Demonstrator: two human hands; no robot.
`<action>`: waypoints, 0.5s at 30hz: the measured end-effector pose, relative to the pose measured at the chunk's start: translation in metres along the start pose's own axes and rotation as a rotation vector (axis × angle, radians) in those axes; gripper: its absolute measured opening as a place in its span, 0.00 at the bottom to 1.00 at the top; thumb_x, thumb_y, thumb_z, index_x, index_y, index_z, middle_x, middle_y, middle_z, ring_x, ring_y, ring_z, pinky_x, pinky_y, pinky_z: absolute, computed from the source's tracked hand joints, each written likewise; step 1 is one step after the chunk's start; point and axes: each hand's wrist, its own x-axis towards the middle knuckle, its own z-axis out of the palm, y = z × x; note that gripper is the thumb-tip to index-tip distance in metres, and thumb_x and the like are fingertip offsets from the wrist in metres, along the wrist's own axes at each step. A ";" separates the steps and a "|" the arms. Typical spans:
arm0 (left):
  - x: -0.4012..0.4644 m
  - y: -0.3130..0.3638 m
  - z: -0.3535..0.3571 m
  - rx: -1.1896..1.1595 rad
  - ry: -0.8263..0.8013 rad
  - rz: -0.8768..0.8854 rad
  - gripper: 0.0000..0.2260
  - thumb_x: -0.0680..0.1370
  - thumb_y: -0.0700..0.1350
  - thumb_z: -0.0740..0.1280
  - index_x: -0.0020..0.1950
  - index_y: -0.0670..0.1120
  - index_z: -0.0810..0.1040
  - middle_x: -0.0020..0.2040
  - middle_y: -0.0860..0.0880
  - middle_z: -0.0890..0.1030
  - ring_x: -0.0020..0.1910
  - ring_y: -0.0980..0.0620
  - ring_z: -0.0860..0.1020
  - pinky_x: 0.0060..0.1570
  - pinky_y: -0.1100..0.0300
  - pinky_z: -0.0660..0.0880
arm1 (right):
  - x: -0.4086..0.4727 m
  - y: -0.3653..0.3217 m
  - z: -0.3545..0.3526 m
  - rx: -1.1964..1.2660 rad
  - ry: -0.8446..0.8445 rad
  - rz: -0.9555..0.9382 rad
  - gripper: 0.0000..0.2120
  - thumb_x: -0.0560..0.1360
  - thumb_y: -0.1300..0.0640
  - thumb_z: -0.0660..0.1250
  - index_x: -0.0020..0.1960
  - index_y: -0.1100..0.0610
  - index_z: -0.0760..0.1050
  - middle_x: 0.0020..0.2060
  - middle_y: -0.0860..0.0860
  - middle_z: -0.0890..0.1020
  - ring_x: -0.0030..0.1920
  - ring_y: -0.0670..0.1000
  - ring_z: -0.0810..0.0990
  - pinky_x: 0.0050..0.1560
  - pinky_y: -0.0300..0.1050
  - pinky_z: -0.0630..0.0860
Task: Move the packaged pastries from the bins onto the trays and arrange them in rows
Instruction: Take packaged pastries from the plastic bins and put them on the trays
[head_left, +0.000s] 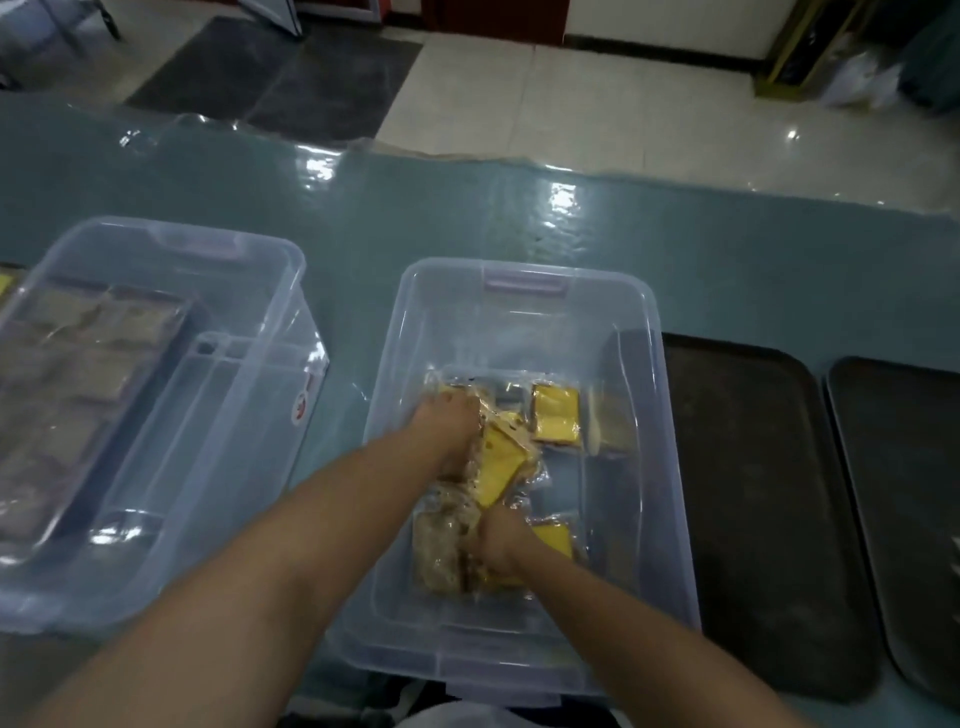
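A clear plastic bin (524, 291) stands in front of me with several packaged pastries in yellow-and-clear wrappers on its floor. Both my hands are down inside it. My left hand (447, 431) is closed on a bunch of packaged pastries (501, 465) near the bin's middle. My right hand (501, 540) grips more wrapped pastries (441, 556) at the near side. One yellow packet (556, 418) lies loose farther back. A dark tray (763, 499) lies bare just right of the bin, and a second dark tray (904, 499) lies beyond it.
Another clear bin (171, 249) sits at the left, over a tray of brownish packaged pastries seen through its wall. All rest on a teal plastic-covered table (467, 208). Tiled floor and a dark mat (270, 78) lie beyond the far edge.
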 end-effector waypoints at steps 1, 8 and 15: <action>0.001 0.001 0.000 0.011 0.012 -0.016 0.33 0.74 0.49 0.73 0.74 0.42 0.62 0.70 0.39 0.70 0.67 0.39 0.72 0.66 0.45 0.70 | 0.002 -0.002 0.001 0.018 0.004 0.000 0.11 0.79 0.54 0.66 0.41 0.58 0.76 0.41 0.56 0.76 0.44 0.54 0.76 0.38 0.43 0.69; -0.002 -0.008 -0.016 -0.053 -0.029 -0.024 0.23 0.74 0.46 0.74 0.67 0.48 0.73 0.69 0.43 0.71 0.61 0.41 0.78 0.56 0.51 0.73 | -0.013 0.000 -0.032 0.028 -0.048 -0.083 0.09 0.79 0.54 0.67 0.50 0.60 0.78 0.48 0.57 0.80 0.50 0.56 0.78 0.48 0.48 0.76; -0.008 -0.011 -0.056 -0.390 -0.049 0.015 0.13 0.80 0.45 0.66 0.64 0.45 0.75 0.63 0.44 0.78 0.61 0.42 0.77 0.51 0.57 0.69 | -0.026 0.025 -0.117 0.014 0.164 -0.113 0.06 0.80 0.55 0.68 0.44 0.54 0.75 0.45 0.54 0.79 0.48 0.55 0.77 0.46 0.45 0.72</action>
